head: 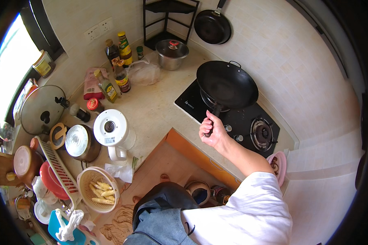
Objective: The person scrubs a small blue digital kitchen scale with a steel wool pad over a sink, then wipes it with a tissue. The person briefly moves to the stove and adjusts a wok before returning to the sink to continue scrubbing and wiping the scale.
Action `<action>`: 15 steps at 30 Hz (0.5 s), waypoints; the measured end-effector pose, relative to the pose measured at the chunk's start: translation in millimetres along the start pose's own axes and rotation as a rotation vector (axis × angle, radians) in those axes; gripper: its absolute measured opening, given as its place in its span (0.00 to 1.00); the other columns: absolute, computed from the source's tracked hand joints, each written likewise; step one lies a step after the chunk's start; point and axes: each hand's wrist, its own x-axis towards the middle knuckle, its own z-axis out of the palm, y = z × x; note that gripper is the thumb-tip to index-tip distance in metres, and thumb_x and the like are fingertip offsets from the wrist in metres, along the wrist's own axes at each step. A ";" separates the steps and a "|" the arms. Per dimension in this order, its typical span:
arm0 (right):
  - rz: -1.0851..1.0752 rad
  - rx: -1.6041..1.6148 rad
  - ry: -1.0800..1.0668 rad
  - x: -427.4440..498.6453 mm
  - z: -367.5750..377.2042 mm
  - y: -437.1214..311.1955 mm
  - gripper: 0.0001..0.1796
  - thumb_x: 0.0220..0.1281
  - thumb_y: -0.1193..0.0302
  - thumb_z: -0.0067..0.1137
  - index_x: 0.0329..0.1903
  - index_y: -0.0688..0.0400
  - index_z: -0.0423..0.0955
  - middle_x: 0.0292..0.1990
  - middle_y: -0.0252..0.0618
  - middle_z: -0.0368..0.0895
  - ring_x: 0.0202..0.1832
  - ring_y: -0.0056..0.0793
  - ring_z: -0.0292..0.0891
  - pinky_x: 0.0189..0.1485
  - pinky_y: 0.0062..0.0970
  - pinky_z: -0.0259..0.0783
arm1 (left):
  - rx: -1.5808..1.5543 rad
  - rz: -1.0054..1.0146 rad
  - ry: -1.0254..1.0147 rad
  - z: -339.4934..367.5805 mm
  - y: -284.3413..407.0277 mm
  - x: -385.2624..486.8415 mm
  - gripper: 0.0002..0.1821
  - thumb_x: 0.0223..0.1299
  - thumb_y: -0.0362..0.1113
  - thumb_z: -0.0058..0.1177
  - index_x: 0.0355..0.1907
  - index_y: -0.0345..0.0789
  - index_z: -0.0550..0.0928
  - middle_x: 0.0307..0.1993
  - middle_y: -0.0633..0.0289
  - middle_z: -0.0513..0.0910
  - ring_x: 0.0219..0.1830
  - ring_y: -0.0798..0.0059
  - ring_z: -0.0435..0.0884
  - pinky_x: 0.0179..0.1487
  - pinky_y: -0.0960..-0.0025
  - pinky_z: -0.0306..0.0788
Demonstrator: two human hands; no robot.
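Note:
My right hand [213, 131] is closed around the handle of a black wok [227, 84]. The wok looks dark and bare inside and rests over the left burner of a black gas cooktop [187, 102]; whether it is slightly lifted I cannot tell. Two control knobs [238, 138] are just right of my hand, and the right burner [262, 132] has nothing on it. My left hand is out of view. In front of me, at the counter's corner, a steel pot [171, 62] with a glass lid stands near a crumpled plastic bag [144, 73].
Sauce bottles [121, 78] and a white appliance [110, 127] stand on the left counter [150, 110]. A basket [79, 180] holds pale peeled pieces. Beyond it are a dish rack [56, 167] and pots. A frying pan [213, 27] hangs on the wall; a pink basket [282, 168] is at right.

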 end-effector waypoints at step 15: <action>-0.007 -0.037 0.032 2.0 -6.1 1.1 0.22 0.67 0.55 0.65 0.23 0.45 0.64 0.16 0.19 0.63 0.16 0.12 0.58 0.19 0.17 0.54 | -0.010 -0.035 -0.025 14.7 -12.2 19.0 0.43 0.64 0.74 0.44 0.70 0.44 0.70 0.59 0.48 0.79 0.54 0.41 0.81 0.52 0.37 0.77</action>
